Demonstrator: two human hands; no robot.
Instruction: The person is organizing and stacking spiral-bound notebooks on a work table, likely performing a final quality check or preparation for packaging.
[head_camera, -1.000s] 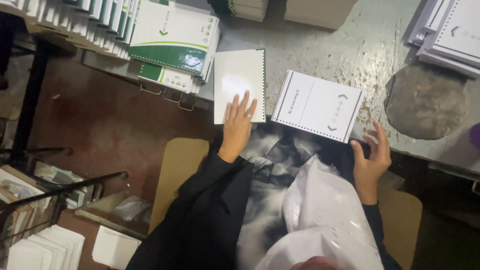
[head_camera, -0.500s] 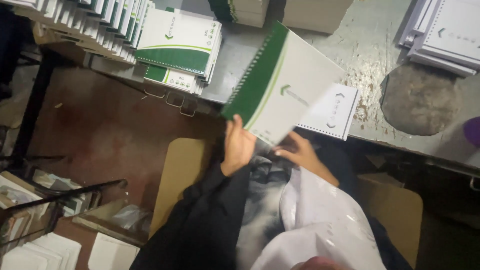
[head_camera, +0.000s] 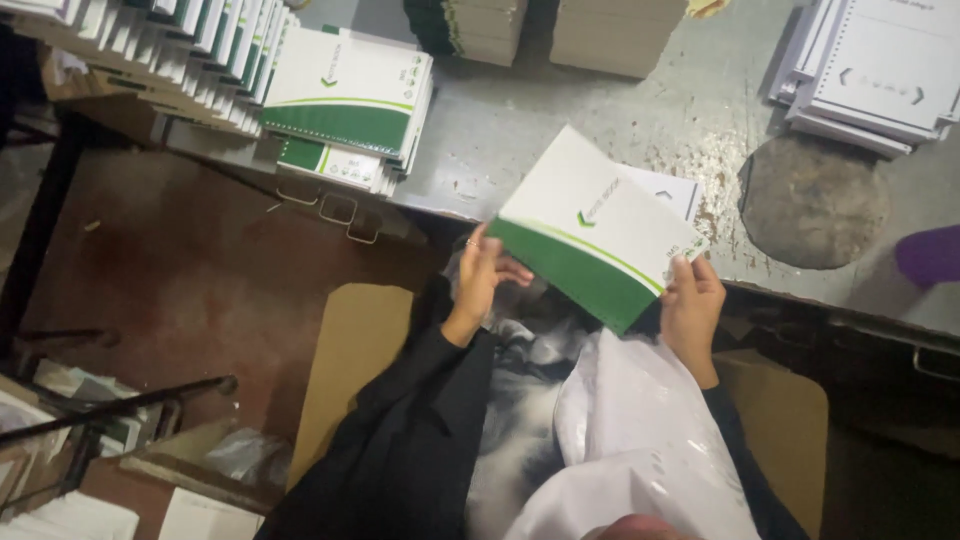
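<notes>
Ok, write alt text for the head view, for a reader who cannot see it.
A seated person holds a green-and-white notebook in both hands, left hand at one edge and right hand at the other, above the near edge of a grey table. Stacks of notebooks lie on the table, and a white sheet lies under the held one.

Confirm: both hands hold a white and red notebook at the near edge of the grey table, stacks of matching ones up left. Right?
Not quite. In the head view the notebook is white and green, not red. The rest stands: the left hand and the right hand hold it at the near edge of the grey table, with stacks of matching notebooks up left.
</notes>
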